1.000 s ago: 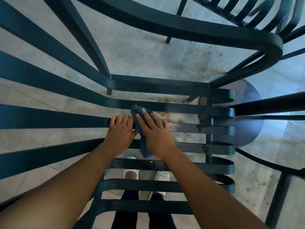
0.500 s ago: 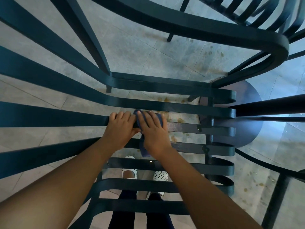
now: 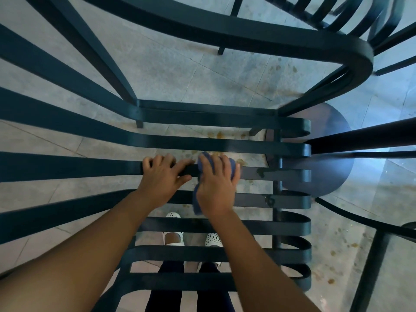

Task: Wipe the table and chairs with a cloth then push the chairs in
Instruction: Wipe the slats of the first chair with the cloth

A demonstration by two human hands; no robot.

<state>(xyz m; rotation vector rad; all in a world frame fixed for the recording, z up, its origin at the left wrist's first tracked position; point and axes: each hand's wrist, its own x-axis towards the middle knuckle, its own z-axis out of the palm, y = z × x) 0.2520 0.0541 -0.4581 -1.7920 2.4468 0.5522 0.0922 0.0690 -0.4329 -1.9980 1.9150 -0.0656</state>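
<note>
I look straight down through the slatted seat of a dark green metal chair [image 3: 247,148]. My left hand [image 3: 161,176] grips the middle seat slat, its fingers curled over the far edge. Just to its right, my right hand [image 3: 217,185] holds a blue cloth [image 3: 196,204] pressed onto the same slat, fingers curled over it. Part of the cloth hangs below my right wrist. At the right, the glass table [image 3: 387,188] shows its dark round base [image 3: 326,174] through the top.
A second dark chair [image 3: 326,12] stands at the top right. The chair's curved armrest [image 3: 292,41] arcs across the top. The tiled floor [image 3: 180,70] below has brownish stains. My feet in white shoes [image 3: 173,235] stand under the seat.
My right hand and the cloth have slid to the right along the slat, away from my left hand. My left hand keeps its grip in the same spot.
</note>
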